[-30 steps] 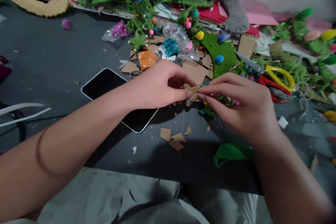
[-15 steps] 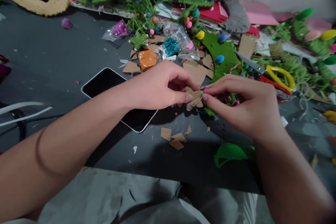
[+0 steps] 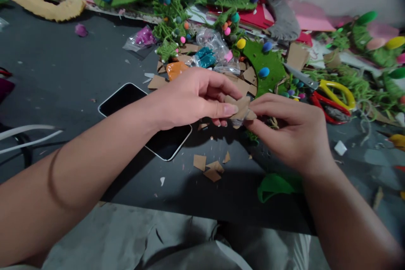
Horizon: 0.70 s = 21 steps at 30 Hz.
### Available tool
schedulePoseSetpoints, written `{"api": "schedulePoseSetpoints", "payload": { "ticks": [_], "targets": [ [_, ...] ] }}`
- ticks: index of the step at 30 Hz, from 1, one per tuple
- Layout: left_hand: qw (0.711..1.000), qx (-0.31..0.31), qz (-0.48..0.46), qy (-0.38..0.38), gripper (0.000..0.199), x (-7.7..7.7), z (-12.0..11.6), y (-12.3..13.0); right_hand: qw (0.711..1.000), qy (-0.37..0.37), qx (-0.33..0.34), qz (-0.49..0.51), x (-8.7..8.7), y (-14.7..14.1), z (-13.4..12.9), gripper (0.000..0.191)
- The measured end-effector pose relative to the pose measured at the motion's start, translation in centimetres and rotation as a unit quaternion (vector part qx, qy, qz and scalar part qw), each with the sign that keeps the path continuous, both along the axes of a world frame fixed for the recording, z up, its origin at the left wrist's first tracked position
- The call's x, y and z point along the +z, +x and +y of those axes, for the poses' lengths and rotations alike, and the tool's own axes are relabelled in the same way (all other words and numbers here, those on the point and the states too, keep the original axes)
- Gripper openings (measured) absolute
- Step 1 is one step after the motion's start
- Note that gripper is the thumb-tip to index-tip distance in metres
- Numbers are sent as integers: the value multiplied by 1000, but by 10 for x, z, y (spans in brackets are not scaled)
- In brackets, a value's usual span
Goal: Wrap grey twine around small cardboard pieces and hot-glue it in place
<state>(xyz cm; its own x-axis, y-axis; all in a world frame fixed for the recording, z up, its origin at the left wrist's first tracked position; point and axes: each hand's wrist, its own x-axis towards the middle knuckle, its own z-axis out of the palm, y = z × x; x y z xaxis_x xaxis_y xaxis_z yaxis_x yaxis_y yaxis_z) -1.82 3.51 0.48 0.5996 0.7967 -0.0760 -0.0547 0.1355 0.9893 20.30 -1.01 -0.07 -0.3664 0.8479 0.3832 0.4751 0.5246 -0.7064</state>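
Observation:
Between my two hands is a small cut cardboard piece (image 3: 241,109) with pointed parts and some grey thread wound round its lower side. My left hand (image 3: 199,99) pinches it from the left, the thumb lying on top. From the right, the thumb and forefinger of my right hand (image 3: 289,128) close on its other edge; their tips are partly hidden behind the cardboard. Under my left forearm lies a phone (image 3: 169,145) with a dark screen. Loose cardboard scraps (image 3: 212,170) are on the table just below my hands.
Scissors (image 3: 332,97) with yellow and red handles lie right of my right hand. Behind are a green felt piece (image 3: 268,67), an orange clay packet (image 3: 175,70) and yarn-wrapped shapes with coloured balls. A green curved strip (image 3: 275,185) lies near the table's front edge (image 3: 177,211).
The cardboard piece has turned between my fingers, and my left thumb has slid further over it. My right hand has shifted slightly left and down, showing more of the scissors' red handle.

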Motion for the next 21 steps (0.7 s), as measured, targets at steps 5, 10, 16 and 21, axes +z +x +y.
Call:
{"api": "schedulePoseSetpoints", "payload": {
  "ticks": [5, 10, 16, 21],
  "targets": [
    [996, 78, 29, 15, 17, 2, -1, 3, 997, 50, -21, -49, -1, -4, -1, 9],
    [976, 121, 133, 120, 19, 1, -2, 1, 993, 79, -19, -89, -3, -5, -4, 10],
    [967, 93, 175, 163, 19, -8, -4, 0, 986, 88, 7, -142, 1, 0, -3, 10],
    [978, 53, 158, 128, 15, -2, -4, 1, 985, 102, 8, -137, 4, 4, 0, 11]
  ]
}}
